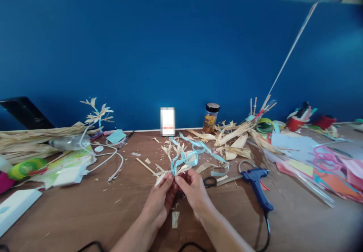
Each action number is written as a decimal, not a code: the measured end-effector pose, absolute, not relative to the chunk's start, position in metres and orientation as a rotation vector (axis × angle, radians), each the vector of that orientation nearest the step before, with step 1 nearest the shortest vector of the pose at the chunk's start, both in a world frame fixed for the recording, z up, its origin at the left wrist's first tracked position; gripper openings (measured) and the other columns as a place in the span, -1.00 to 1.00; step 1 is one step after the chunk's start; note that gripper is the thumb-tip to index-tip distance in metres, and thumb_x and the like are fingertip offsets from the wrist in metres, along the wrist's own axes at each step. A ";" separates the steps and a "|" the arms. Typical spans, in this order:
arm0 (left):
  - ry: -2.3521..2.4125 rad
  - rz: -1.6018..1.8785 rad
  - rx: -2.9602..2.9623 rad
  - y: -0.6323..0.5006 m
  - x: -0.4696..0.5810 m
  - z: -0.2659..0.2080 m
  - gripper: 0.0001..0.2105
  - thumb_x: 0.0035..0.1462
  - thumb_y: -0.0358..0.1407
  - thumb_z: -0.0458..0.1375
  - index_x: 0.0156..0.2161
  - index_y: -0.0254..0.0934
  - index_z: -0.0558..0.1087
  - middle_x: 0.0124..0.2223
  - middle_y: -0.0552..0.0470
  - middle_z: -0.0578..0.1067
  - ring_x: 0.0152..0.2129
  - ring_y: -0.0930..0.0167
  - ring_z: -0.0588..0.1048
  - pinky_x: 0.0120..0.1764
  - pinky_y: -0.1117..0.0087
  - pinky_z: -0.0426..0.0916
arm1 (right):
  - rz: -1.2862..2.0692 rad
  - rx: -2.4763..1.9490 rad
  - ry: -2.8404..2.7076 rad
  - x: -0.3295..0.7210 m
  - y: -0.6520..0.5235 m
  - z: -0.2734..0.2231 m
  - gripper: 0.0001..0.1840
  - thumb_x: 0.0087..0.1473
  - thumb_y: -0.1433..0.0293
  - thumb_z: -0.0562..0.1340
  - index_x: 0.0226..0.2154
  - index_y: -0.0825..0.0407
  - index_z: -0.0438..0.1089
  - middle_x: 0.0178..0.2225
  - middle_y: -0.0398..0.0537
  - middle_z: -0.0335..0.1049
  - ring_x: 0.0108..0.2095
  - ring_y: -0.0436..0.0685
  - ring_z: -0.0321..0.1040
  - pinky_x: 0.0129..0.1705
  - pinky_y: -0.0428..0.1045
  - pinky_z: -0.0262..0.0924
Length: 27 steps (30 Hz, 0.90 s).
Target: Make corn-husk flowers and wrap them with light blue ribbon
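Note:
Both hands meet at the middle of the table, pinching one corn-husk flower stem (pixel 174 168) wrapped in light blue ribbon. My left hand (pixel 161 199) is closed on its lower left side, with pale husk petals (pixel 160 178) spreading past the fingertips. From the other side, the thumb and fingers of my right hand (pixel 193 191) press on the same stem and a petal. Small cream husk flowers (pixel 178 150) top the piece. Loose blue ribbon (pixel 202 146) curls behind it to the right. My palms hide the stem's lower end.
A blue glue gun (pixel 258 187) lies at right, near black-handled scissors (pixel 210 182). Dried husks (pixel 235 142) and a black-lidded jar (pixel 211 117) stand behind. Pink scissors (pixel 327 159) rest on coloured paper farther right. At left are a white cable (pixel 116 161), a clear bottle (pixel 69 143) and a finished-looking husk flower stem (pixel 99 112).

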<state>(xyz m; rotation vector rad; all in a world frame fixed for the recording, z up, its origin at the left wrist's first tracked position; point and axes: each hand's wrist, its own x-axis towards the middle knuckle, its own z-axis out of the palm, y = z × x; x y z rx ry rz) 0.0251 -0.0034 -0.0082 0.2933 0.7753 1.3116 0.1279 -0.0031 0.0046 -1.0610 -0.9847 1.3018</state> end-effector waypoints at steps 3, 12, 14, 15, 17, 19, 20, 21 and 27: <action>0.773 1.311 0.296 -0.003 0.026 -0.007 -0.91 -0.04 -0.55 0.15 -0.42 -0.36 0.42 -0.44 0.03 0.48 -0.50 0.53 0.47 -0.36 0.57 0.41 | 1.332 -1.028 -0.982 0.128 -0.004 0.005 -0.87 -0.17 0.40 0.25 -0.49 0.10 0.31 -0.55 -0.17 0.33 -0.52 -0.02 0.24 -0.43 -0.10 0.17; 0.817 1.278 0.322 -0.005 0.024 -0.002 -0.93 -0.07 -0.51 0.18 -0.42 -0.36 0.40 -0.50 0.11 0.40 -0.64 0.62 0.37 -0.54 0.62 0.37 | 1.157 -1.193 -1.051 0.136 0.004 0.001 -0.81 -0.06 0.29 0.15 -0.43 0.10 0.27 -0.52 -0.10 0.34 -0.51 0.03 0.27 -0.48 -0.09 0.17; 0.813 1.267 0.341 -0.005 0.022 -0.001 -0.92 -0.09 -0.49 0.20 -0.42 -0.35 0.39 -0.53 0.15 0.36 -0.67 0.64 0.33 -0.57 0.64 0.34 | 0.979 -1.313 -1.231 0.144 0.007 -0.001 -0.85 -0.05 0.32 0.13 -0.45 0.08 0.26 -0.52 -0.09 0.35 -0.51 0.05 0.28 -0.47 -0.08 0.14; 0.803 1.263 0.353 -0.004 0.022 -0.001 -0.91 -0.10 -0.49 0.21 -0.42 -0.34 0.38 -0.54 0.16 0.33 -0.68 0.64 0.31 -0.59 0.65 0.32 | 0.867 -1.386 -1.337 0.147 0.008 -0.001 -0.89 -0.05 0.35 0.13 -0.44 0.07 0.26 -0.53 -0.09 0.36 -0.51 0.06 0.29 -0.46 -0.08 0.12; 0.765 1.254 0.385 -0.005 0.022 0.000 -0.88 -0.12 -0.49 0.22 -0.44 -0.34 0.37 -0.56 0.18 0.30 -0.68 0.64 0.29 -0.61 0.66 0.29 | 0.658 -1.532 -1.519 0.153 0.008 -0.002 -0.91 -0.07 0.40 0.14 -0.40 0.05 0.26 -0.55 -0.11 0.36 -0.52 0.06 0.29 -0.46 -0.08 0.07; 0.723 1.247 0.397 -0.005 0.021 0.002 -0.86 -0.14 -0.49 0.24 -0.45 -0.34 0.35 -0.56 0.20 0.28 -0.69 0.65 0.28 -0.62 0.66 0.26 | 0.515 -1.677 -1.634 0.155 0.006 -0.002 -0.87 -0.07 0.43 0.13 -0.35 0.04 0.24 -0.57 -0.11 0.37 -0.54 0.07 0.29 -0.49 -0.08 0.00; 0.706 1.246 0.397 -0.005 0.021 0.002 -0.86 -0.15 -0.48 0.24 -0.45 -0.34 0.35 -0.56 0.20 0.27 -0.69 0.65 0.27 -0.62 0.66 0.26 | 0.463 -1.741 -1.678 0.155 0.006 -0.001 -0.86 -0.06 0.43 0.12 -0.34 0.04 0.24 -0.57 -0.10 0.37 -0.54 0.08 0.30 -0.50 -0.08 -0.03; 0.691 1.243 0.397 -0.006 0.021 0.003 -0.86 -0.15 -0.47 0.25 -0.45 -0.34 0.34 -0.56 0.20 0.26 -0.68 0.65 0.26 -0.62 0.65 0.25 | 0.419 -1.797 -1.716 0.156 0.005 -0.001 -0.87 -0.05 0.44 0.12 -0.34 0.04 0.24 -0.57 -0.09 0.38 -0.54 0.09 0.30 -0.50 -0.08 -0.04; 0.600 1.227 0.400 -0.007 0.019 0.010 -0.87 -0.14 -0.48 0.23 -0.47 -0.35 0.34 -0.56 0.18 0.29 -0.67 0.64 0.28 -0.61 0.65 0.25 | 0.342 -1.712 -1.743 0.155 0.007 0.008 -0.92 -0.03 0.42 0.11 -0.43 0.05 0.31 -0.46 -0.01 0.38 -0.46 0.10 0.30 -0.44 -0.07 0.02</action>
